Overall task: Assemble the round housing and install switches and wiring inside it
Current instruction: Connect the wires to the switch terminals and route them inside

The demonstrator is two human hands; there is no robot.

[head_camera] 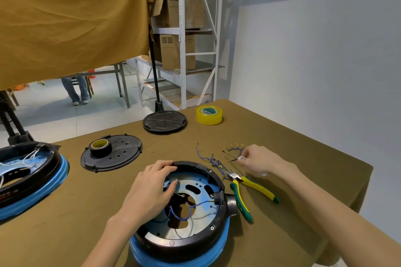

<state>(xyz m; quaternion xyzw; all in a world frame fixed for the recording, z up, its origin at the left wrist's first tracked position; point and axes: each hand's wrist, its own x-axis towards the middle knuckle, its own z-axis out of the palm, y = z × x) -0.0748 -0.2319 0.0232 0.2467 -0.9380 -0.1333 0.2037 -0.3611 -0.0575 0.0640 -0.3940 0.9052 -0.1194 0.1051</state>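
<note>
**Wiring the round housing on the cloth-covered bench**

Olive-brown cloth covers the work table [282,141], with a mustard curtain [71,17] and a white metal shelving rack of cardboard boxes [184,28] behind it; at the far left edge sits a second black housing on a blue ring [32,180], white wires inside it; next to it lies a flat black round cover plate [121,158] with a roll of black tape [101,146] on top; a smaller black disc [165,122] and a yellow tape roll [209,115] lie farther back. The left hand [152,186] rests curled over the rim of the round black housing with a blue base ring [195,245], fingertips inside near the metal plate and a blue wire [184,212]. Just right lie yellow-green pliers [249,191]. The right hand [260,160] pinches one of the loose blue terminal wires [217,160].
</note>
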